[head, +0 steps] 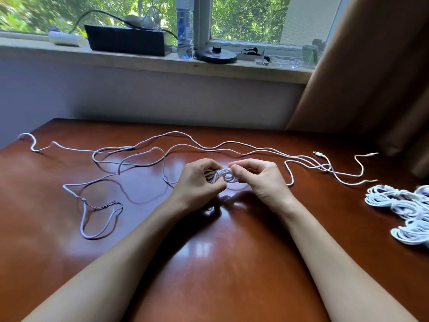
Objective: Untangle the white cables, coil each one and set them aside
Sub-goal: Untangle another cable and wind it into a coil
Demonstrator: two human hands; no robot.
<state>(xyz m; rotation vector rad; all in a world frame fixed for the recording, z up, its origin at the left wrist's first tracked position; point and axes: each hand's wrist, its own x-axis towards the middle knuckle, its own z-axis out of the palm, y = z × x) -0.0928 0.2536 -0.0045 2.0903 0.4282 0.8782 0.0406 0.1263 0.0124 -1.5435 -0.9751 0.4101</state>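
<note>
Your left hand and right hand both pinch one small white cable bundle at the centre of the table — fingers curled round it. The loose cables sprawl from nine to two o'clock; finished coils lie at three.

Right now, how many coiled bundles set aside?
3, at the table's right edge: middle bundle, far bundle cut by the frame, near bundle. More may lie off-frame.

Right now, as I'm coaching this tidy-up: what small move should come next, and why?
Probably tuck the strand the right hand pinches into the coiled cable that the left hand grips, since its wraps look complete. It could then join the finished coils on the table at right, while loose cables lie uncoiled.
</note>
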